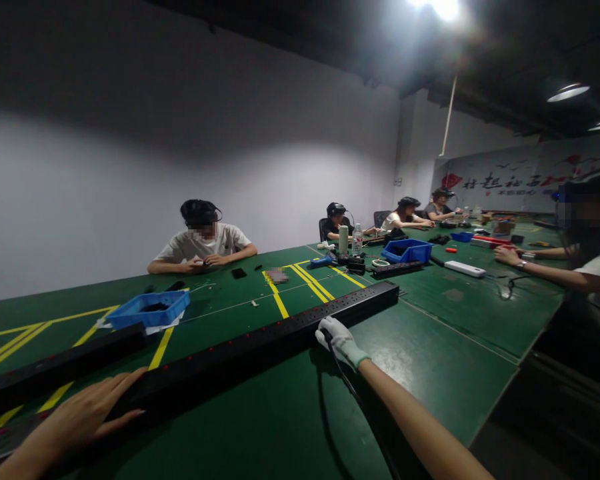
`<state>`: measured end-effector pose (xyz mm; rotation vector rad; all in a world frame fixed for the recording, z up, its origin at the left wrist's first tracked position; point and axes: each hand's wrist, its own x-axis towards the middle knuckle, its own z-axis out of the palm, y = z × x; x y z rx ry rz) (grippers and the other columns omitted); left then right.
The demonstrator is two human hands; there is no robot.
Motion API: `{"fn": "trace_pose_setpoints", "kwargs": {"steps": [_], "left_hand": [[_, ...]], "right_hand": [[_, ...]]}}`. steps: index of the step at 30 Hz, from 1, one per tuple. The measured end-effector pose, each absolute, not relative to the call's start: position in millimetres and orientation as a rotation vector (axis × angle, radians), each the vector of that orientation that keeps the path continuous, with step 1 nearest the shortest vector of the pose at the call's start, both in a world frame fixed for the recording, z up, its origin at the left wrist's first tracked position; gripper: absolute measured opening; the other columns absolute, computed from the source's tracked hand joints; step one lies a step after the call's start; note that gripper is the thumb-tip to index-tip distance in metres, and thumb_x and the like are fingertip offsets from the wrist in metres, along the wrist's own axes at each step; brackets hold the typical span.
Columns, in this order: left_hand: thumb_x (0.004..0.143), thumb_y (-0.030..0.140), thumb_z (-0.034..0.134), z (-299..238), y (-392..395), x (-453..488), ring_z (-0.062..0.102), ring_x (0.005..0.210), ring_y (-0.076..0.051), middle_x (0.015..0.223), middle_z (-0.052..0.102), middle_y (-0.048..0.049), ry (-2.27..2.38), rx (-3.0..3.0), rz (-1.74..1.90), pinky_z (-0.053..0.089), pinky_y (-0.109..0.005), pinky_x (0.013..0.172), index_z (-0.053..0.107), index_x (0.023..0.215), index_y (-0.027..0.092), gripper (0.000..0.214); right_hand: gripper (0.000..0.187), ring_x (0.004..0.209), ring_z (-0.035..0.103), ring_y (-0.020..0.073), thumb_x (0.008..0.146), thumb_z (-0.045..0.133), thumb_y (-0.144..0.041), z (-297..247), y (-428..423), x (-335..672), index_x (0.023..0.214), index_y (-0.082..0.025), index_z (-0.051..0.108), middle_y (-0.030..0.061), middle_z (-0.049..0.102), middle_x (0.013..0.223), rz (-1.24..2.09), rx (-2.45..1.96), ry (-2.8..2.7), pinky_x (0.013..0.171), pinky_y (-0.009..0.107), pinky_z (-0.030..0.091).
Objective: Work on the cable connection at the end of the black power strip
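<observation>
A long black power strip (240,350), dotted with small red marks along its top, lies diagonally across the green table. My bare left hand (87,413) grips its near-left part, fingers over the top and thumb along the near side. My right hand (339,341), in a white glove, rests against the strip's near side farther right, its fingers curled. A black cable (353,393) comes out from between those fingers and hangs down beside my forearm. Whatever the cable ends in is hidden by the glove.
Another black strip (65,360) lies at left beside a blue tray (150,308). Across the green table (430,353) sits a person (205,240). Farther right are a blue bin (407,251), bottles, a white bar (464,269) and several more people. Yellow tape lines mark the tabletop.
</observation>
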<state>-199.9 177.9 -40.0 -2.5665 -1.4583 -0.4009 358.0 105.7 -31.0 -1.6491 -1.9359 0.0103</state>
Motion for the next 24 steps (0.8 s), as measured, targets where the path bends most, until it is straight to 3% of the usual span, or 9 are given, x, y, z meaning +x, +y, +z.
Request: {"fn": "trace_pose_setpoints", "kwargs": {"steps": [3, 15, 21, 24], "left_hand": [[0.077, 0.068, 0.039, -33, 190, -203, 0.056, 0.112, -0.025, 0.120, 0.062, 0.0005, -1.464, -2.589, -0.315, 0.037, -0.034, 0.101, 0.052, 0.125, 0.033, 0.060], [0.074, 0.071, 0.036, -17, 218, -190, 0.057, 0.110, -0.030, 0.118, 0.061, -0.0135, -1.566, -2.532, -0.262, 0.039, -0.037, 0.098, 0.052, 0.127, 0.016, 0.078], [0.075, 0.069, 0.040, -1, 221, -186, 0.046, 0.123, -0.026, 0.134, 0.050, -0.0085, -1.632, -2.603, -0.263, 0.030, -0.033, 0.106, 0.053, 0.126, 0.020, 0.072], [0.073, 0.070, 0.041, 4, 228, -184, 0.050, 0.118, -0.027, 0.128, 0.055, -0.0091, -1.698, -2.647, -0.237, 0.033, -0.032, 0.103, 0.058, 0.119, 0.015, 0.073]], "right_hand": [[0.024, 0.089, 0.059, 0.0168, 0.091, 0.053, -0.035, -35, 128, 354, 0.104, -0.015, 0.058, 0.0052, 0.059, 0.105, -0.020, -1.697, -1.917, 0.079, 0.036, 0.050], [0.025, 0.091, 0.059, 0.0172, 0.092, 0.053, -0.033, -38, 199, 335, 0.110, -0.016, 0.057, 0.0062, 0.058, 0.109, -0.079, -1.825, -1.814, 0.079, 0.037, 0.051], [0.025, 0.092, 0.059, 0.0175, 0.092, 0.053, -0.034, -38, 200, 332, 0.109, -0.016, 0.057, 0.0062, 0.058, 0.109, -0.090, -1.884, -1.798, 0.080, 0.037, 0.051], [0.025, 0.091, 0.059, 0.0173, 0.092, 0.053, -0.035, -36, 197, 331, 0.108, -0.016, 0.057, 0.0060, 0.058, 0.108, -0.099, -1.894, -1.784, 0.080, 0.037, 0.050]]}}
